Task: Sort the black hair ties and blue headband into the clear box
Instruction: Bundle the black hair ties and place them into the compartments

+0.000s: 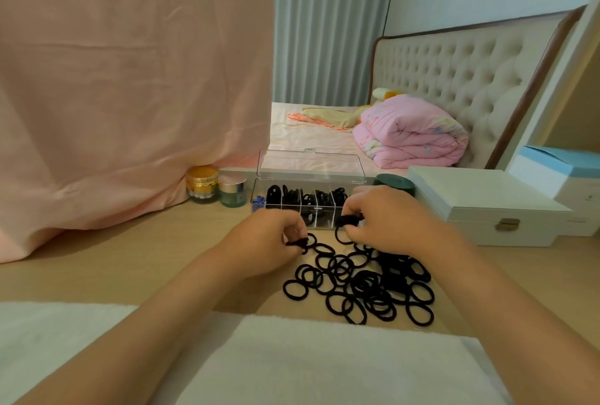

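Our left hand (276,235) and right hand (384,219) each pinch black hair ties (363,287) from the pile just before the open clear box (311,174), so we should lift them untangled into an emptier compartment

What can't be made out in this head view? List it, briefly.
Head view: right compartments of the clear box, covered by the right hand.
Head view: how many hair ties the left hand and right hand pinch; curled fingers hide them.
Head view: blue item at the box's left end, too small to identify.
Head view: green jar, mostly behind the right hand.
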